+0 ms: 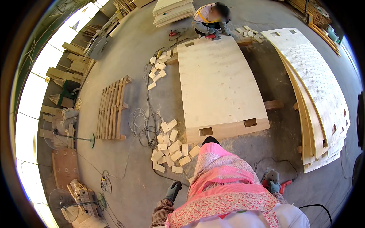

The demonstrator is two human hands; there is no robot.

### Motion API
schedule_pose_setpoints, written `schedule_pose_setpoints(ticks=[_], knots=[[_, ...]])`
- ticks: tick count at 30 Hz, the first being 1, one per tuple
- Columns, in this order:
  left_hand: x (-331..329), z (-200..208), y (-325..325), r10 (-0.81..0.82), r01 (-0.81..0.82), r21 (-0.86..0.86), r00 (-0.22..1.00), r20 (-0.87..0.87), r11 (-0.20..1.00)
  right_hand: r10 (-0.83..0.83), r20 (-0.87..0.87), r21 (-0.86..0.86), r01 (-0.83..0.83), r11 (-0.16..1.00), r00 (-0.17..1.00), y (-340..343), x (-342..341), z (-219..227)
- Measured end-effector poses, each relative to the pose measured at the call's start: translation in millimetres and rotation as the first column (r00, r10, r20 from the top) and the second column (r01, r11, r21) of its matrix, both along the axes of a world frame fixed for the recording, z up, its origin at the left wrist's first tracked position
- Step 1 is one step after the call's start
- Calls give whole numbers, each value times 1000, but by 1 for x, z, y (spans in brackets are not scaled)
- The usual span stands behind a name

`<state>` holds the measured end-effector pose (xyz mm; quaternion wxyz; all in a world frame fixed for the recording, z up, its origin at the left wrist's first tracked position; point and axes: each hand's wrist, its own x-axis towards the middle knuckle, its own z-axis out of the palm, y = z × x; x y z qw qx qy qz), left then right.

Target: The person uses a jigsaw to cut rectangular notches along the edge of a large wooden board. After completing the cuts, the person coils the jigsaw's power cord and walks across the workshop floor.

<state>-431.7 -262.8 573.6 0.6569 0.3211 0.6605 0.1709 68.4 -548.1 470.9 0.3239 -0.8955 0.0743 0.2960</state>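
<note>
My right hand (273, 187), in a grey-green glove, is closed on a red jigsaw (271, 176) low at my right side; its metal base plate faces up and a cord trails from it. My gloved left hand (173, 191) hangs at my left side with nothing in it, its dark fingers loosely stretched. In front of me a large plywood sheet (222, 83) rests on wooden beams (274, 105). Two rectangular holes pierce its near end, and another shows at the far left corner. Small pale wood blocks (176, 155) lie in a heap left of that end.
Across the sheet a co-worker (210, 19) crouches with a red power tool (211, 36) on its far edge. Stacked plywood sheets (315, 87) lie at right. Tangled cables (146, 123) and a wooden pallet (111, 108) are on the floor at left. More blocks (156, 70) lie beyond.
</note>
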Motion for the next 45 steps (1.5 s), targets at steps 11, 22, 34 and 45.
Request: schedule_pose_setpoints(ticks=[11, 22, 34, 45], knots=[[-30, -5, -14, 186, -184, -95, 982, 19, 978, -27, -16, -37, 26, 999, 1000, -41, 17, -50], [-125, -163, -128, 373, -332, -341, 926, 63, 880, -302, -165, 267, 338, 903, 939, 92, 2, 100], [-54, -36, 92, 273, -273, -17, 953, 128, 962, -272, -102, 221, 288, 932, 957, 90, -68, 126], [-112, -200, -15, 291, -223, -363, 946, 144, 905, -294, -143, 241, 321, 916, 945, 90, -100, 124]])
